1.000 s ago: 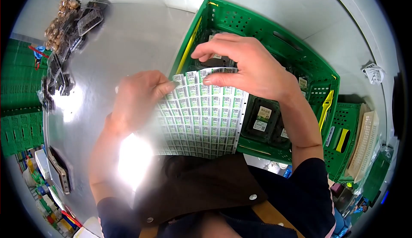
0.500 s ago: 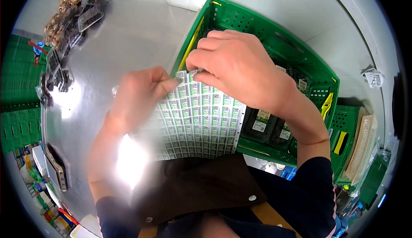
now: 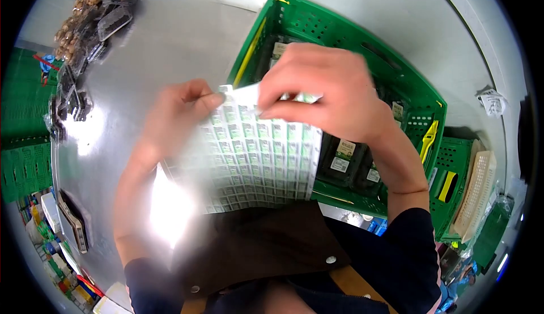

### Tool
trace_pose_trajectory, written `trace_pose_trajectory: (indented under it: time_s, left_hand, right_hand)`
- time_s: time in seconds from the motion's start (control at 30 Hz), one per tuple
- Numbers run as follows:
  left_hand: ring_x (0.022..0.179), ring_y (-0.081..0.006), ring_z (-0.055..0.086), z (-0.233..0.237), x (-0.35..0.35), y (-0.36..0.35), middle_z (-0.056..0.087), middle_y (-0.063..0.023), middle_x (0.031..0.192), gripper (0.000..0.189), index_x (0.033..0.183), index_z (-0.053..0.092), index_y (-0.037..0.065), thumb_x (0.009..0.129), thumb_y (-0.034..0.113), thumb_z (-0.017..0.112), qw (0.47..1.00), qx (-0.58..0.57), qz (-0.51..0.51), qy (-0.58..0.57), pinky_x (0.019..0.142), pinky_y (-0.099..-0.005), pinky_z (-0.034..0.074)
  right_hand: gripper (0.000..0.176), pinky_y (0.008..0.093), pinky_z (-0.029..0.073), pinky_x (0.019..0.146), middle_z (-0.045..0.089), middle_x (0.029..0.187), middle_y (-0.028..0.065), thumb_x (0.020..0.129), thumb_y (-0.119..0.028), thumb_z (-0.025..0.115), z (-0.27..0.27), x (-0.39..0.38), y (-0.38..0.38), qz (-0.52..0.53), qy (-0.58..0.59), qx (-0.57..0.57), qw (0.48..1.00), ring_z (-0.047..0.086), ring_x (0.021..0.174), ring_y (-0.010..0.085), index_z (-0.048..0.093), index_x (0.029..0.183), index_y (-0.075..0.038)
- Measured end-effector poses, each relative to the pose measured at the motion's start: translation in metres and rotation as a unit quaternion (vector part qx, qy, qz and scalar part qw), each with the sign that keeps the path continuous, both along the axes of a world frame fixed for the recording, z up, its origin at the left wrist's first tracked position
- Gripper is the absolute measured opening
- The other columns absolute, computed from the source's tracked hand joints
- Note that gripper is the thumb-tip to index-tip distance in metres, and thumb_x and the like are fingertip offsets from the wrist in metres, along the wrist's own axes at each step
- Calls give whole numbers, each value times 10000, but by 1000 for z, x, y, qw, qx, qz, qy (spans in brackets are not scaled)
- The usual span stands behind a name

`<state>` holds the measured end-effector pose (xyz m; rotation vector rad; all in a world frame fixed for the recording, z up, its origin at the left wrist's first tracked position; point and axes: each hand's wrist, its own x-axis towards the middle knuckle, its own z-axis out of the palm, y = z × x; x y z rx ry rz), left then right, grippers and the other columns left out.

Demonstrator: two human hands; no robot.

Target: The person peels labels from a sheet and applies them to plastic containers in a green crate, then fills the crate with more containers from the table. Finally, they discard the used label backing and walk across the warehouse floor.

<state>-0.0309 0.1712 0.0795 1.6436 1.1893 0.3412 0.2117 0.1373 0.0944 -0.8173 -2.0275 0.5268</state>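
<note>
A sheet of small green-and-white printed labels point(image 3: 260, 149) spans the space in front of my apron, its lower part curving toward me. At its upper left corner, my left hand point(image 3: 180, 110) is closed, thumb and fingers pinching the edge; this hand is partly blurred. My right hand point(image 3: 320, 90) is closed at the top edge on a strip of labels point(image 3: 309, 97), which is lifted and bent under the fingers. Bare white backing point(image 3: 245, 94) shows between the two hands. Beyond the right hand stands a green crate point(image 3: 340, 28) holding dark, labelled packs point(image 3: 341, 158).
Clear plastic packs point(image 3: 113, 24) and bags of brown round items point(image 3: 73, 28) lie at the metal table's point(image 3: 175, 36) far left. A dark, notebook-like object point(image 3: 75, 220) rests near its left edge. Another green crate point(image 3: 453, 161) and a cream basket point(image 3: 475, 195) are at right.
My right hand has moved right and slightly down, pulling up a strip of labels and baring white backing. My left hand has shifted slightly left, still on the sheet's corner.
</note>
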Motion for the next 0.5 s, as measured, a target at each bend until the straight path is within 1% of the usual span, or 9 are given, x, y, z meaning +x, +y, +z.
trace_pose_trajectory:
  time_s: [0.03, 0.07, 0.1, 0.17, 0.2, 0.23, 0.27, 0.33, 0.5]
  left_hand:
    - [609, -34, 407, -3, -1, 0, 493, 63, 649, 229, 761, 576, 6, 909, 174, 625, 1000, -12, 3, -10, 539, -209, 330]
    - [619, -33, 410, -5, -5, 1, 484, 62, 660, 229, 758, 571, 14, 914, 175, 614, 999, 23, 0, 35, 546, -203, 322]
    - [634, -45, 455, -9, -13, 1, 528, 41, 674, 197, 785, 597, 10, 899, 169, 622, 999, 35, 18, 26, 554, -218, 360]
    - [647, -50, 503, -11, -28, 2, 575, 23, 697, 155, 827, 630, 3, 884, 147, 627, 999, 32, 31, -16, 563, -218, 397]
    - [645, -44, 505, -8, -33, 3, 578, 27, 706, 140, 841, 638, 0, 885, 132, 624, 998, 13, 27, -47, 565, -204, 395]
    - [621, -27, 467, -9, -38, 6, 542, 50, 682, 155, 783, 603, 0, 893, 109, 607, 998, 7, 19, -55, 554, -188, 362]
    - [601, -22, 415, -7, -39, 7, 483, 63, 647, 212, 721, 545, 17, 902, 111, 602, 999, 11, 11, -36, 542, -191, 323]
    - [588, -23, 364, -7, -35, 7, 435, 71, 625, 272, 686, 490, 32, 909, 130, 610, 999, 18, 14, -35, 531, -197, 283]
    - [588, -26, 336, -5, -26, 12, 417, 71, 623, 298, 689, 486, 31, 912, 172, 626, 999, 15, -13, -31, 529, -201, 259]
  right_hand:
    - [78, 245, 462, 572, 598, 695, -5, 808, -100, 673, 2, 4, -13, -48, 113, -110, 986, 563, 623, 92, 640, 864, -57]
    - [55, 228, 452, 557, 606, 696, -12, 827, -76, 662, 2, 9, -24, -100, 224, -217, 945, 553, 601, 67, 644, 874, -53]
    - [47, 172, 323, 473, 567, 716, -19, 854, -21, 585, -11, 22, -29, -92, 318, -271, 904, 413, 528, 13, 602, 897, -29]
    - [53, 173, 271, 437, 535, 695, -43, 873, -122, 616, -58, 37, -47, -264, 263, -440, 817, 393, 523, 5, 637, 897, -79]
    - [106, 176, 268, 436, 541, 693, -50, 852, -181, 658, -93, 44, -64, -303, 246, -549, 739, 400, 525, 13, 658, 921, -101]
    - [170, 183, 290, 443, 547, 677, -49, 828, -224, 691, -130, 49, -85, -310, 243, -596, 700, 423, 534, 24, 669, 948, -105]
    - [236, 215, 381, 507, 606, 683, -16, 774, -255, 748, -171, 49, -107, -331, 233, -601, 690, 505, 571, 61, 690, 883, -54]
    - [236, 232, 390, 503, 605, 659, 6, 791, -230, 731, -198, 40, -131, -353, 226, -660, 624, 505, 554, 78, 702, 880, -13]
    - [213, 270, 411, 481, 627, 625, 34, 806, -206, 702, -222, 36, -137, -394, 227, -624, 636, 543, 504, 109, 696, 874, -5]
